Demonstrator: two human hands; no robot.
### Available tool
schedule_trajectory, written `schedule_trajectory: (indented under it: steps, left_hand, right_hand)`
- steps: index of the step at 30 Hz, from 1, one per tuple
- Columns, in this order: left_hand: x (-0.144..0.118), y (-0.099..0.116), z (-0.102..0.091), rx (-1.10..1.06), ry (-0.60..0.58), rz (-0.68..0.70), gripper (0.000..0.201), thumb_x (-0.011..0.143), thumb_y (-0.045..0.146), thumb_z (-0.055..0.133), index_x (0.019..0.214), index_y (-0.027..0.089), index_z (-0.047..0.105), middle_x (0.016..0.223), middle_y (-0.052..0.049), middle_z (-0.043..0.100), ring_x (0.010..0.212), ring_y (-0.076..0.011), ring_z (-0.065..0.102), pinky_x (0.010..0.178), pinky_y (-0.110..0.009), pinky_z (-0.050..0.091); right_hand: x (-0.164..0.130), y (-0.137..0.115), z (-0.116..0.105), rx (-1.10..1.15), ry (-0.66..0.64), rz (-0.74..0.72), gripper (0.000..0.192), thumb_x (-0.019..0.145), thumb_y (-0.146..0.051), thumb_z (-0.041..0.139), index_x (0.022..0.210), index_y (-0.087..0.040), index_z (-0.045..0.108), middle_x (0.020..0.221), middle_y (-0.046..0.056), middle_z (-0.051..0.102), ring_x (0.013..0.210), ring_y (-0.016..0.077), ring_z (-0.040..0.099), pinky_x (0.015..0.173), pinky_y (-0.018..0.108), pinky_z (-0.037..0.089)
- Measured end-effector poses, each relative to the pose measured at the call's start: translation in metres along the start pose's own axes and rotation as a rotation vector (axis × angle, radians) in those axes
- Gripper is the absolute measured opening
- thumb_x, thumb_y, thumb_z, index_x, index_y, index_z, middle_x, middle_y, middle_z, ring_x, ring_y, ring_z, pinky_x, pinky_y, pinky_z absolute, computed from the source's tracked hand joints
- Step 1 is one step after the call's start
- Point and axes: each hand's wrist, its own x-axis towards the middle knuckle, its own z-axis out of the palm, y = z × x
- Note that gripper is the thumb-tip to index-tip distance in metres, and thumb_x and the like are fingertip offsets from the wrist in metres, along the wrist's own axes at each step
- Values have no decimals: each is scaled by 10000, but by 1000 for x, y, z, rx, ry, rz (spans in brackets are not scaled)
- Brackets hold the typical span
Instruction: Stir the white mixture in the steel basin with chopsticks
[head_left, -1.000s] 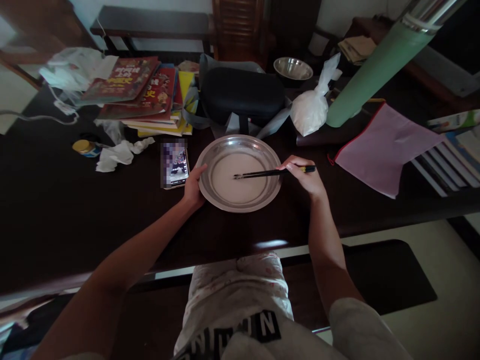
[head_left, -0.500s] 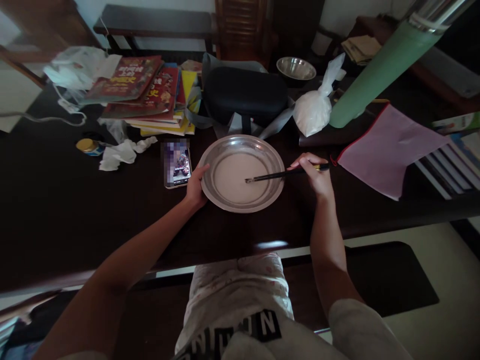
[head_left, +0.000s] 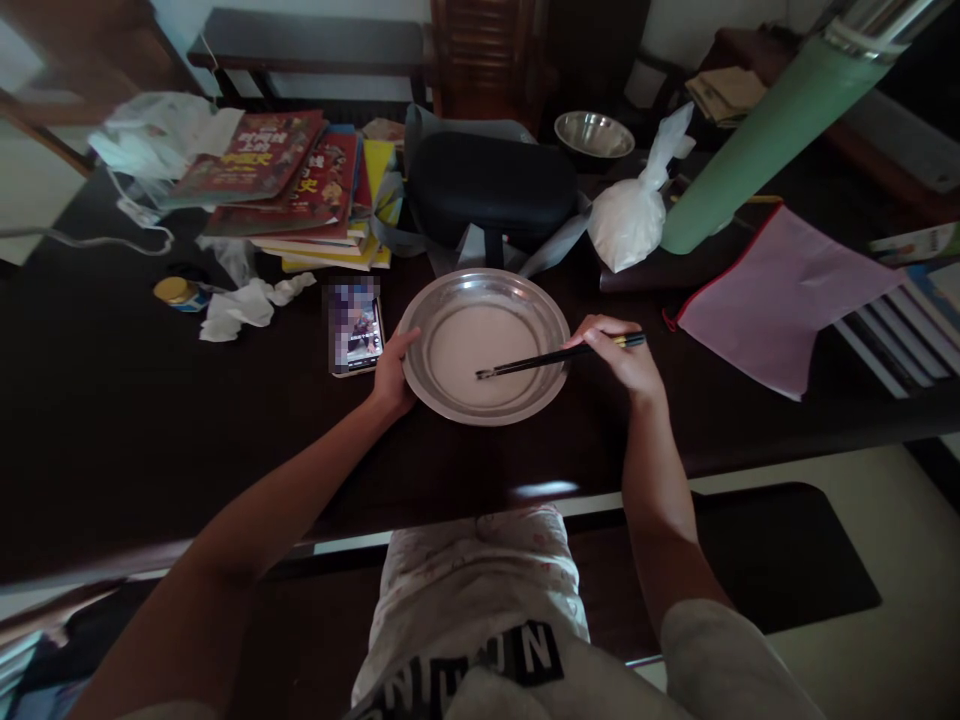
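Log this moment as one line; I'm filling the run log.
left hand: steadies pan rim | right hand: chopsticks, tips in batter

dim interior | daylight from far side | edges bowed | corners soft

Your single head-worn view, looking steeply down and forward from close above the table's (head_left: 150,420) near edge.

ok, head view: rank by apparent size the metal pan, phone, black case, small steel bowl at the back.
1. Metal pan, nearest to the camera.
2. Black case, close behind it in size; being further back, it may really match the pan.
3. Small steel bowl and phone: look alike, and the bowl sits further away, so no ranking.
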Motion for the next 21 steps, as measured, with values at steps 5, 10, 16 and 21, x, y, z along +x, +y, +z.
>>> schedule_trajectory:
  steps: [5, 10, 16, 21]
  left_hand:
    - [-1, 2, 2, -2, 2, -21, 201, 769, 228, 623, 951, 181, 694, 942, -62, 773, 1018, -280, 723, 887, -382, 617]
    - [-3, 4, 4, -8, 24, -28, 115, 780, 215, 608, 861, 181, 682, 900, -62, 771, 1005, -274, 723, 922, -398, 607]
    - [0, 2, 3, -13, 10, -14, 101, 754, 234, 631, 832, 181, 668, 894, -50, 774, 951, -264, 733, 898, -370, 614]
    - [1, 1, 2, -5, -16, -3, 218, 760, 246, 634, 955, 172, 696, 963, -68, 778, 993, -279, 730, 879, -368, 619]
  right_hand:
    - [1, 0, 0, -38, 83, -9, 285, 882, -517, 674, 793, -269, 784, 800, 6, 768, 812, 182, 732, 798, 349, 566]
    - [-1, 0, -1, 24, 46, 4, 286, 898, -502, 661, 785, -270, 783, 738, -6, 748, 728, 159, 719, 736, 325, 557]
    - [1, 1, 0, -23, 74, -25, 264, 885, -500, 679, 803, -273, 788, 800, 1, 764, 806, 169, 725, 800, 338, 557]
    - [0, -1, 0, 41, 54, 17, 300, 883, -525, 669, 777, -264, 772, 736, -10, 741, 713, 157, 715, 726, 327, 563]
